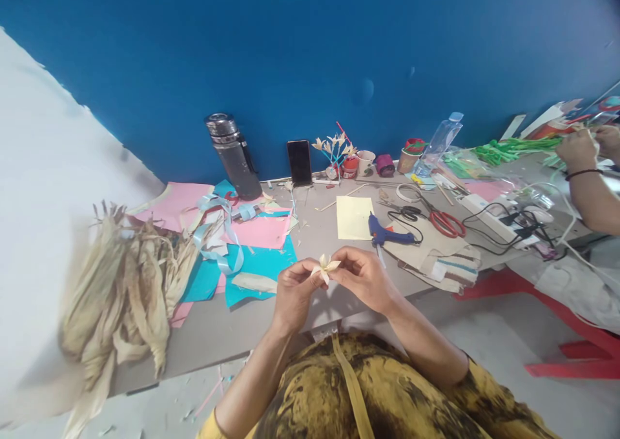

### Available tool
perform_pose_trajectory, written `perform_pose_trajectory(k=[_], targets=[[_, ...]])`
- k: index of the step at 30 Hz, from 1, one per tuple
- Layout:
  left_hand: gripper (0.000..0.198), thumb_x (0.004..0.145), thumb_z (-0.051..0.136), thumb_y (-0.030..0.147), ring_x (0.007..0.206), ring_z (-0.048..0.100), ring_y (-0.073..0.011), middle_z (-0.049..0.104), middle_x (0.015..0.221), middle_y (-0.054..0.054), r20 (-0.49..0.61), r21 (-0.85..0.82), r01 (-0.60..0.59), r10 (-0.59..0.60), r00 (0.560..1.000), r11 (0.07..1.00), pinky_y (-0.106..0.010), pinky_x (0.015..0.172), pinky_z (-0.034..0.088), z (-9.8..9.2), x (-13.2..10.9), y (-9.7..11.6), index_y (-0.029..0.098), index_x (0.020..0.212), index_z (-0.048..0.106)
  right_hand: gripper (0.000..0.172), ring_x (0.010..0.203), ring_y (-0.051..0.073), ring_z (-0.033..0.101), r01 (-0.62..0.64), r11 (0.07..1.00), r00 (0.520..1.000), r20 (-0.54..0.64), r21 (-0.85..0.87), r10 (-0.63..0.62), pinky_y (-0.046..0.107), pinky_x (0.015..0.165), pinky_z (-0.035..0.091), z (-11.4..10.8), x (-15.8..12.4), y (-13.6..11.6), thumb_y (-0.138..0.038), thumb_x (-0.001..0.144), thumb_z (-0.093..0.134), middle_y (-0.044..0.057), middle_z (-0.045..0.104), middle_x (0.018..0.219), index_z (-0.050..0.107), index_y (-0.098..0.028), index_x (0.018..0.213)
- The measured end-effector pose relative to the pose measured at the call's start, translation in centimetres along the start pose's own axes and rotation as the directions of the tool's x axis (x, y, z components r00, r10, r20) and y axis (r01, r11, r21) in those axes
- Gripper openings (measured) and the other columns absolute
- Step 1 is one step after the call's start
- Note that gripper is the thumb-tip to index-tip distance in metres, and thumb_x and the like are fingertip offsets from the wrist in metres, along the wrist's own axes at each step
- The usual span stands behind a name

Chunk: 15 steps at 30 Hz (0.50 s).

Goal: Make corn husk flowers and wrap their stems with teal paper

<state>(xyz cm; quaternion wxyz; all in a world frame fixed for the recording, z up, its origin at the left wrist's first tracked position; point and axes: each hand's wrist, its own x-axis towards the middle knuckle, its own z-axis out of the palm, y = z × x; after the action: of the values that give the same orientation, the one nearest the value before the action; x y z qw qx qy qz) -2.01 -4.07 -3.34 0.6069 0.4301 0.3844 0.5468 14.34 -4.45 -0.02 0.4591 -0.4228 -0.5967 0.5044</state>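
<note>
Between my two hands, over the front of the table, is a small cream flower (325, 268) with pointed petals, apparently made of dried husk. My left hand (296, 292) pinches its left side with thumb and fingertips. From the other side, the thumb and fingers of my right hand (363, 277) close on a petal. Just beyond my right hand lies a blue glue gun (387, 234), beside a pale yellow sheet (355, 218). Left of my left hand, a husk piece (250, 283) rests on blue paper (264, 258).
Dried corn husks (121, 290) are heaped at the left. Along the wall stand a thermos (235, 158), a phone (299, 163), finished flowers (334, 147) and cups. Scissors (445, 223), gloves (445, 265) and a power strip (498, 219) lie right. A co-worker's hands (581, 150) handle green strands (516, 148).
</note>
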Motion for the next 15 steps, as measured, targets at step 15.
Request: perform_pose_trajectory(k=[15], targets=[[0.027, 0.058, 0.092, 0.031, 0.055, 0.053, -0.0093, 0.063, 0.059, 0.001, 0.012, -0.19, 0.081, -0.08, 0.997, 0.978, -0.023, 0.059, 0.043, 0.4, 0.3, 0.2, 0.016, 0.062, 0.069, 0.024, 0.055, 0.01, 0.051, 0.131, 0.97, 0.987, -0.066, -0.204, -0.147, 0.022, 0.052, 0.039, 0.7, -0.4, -0.9, -0.031, 0.091, 0.064, 0.0, 0.065, 0.065, 0.065, -0.018, 0.07]])
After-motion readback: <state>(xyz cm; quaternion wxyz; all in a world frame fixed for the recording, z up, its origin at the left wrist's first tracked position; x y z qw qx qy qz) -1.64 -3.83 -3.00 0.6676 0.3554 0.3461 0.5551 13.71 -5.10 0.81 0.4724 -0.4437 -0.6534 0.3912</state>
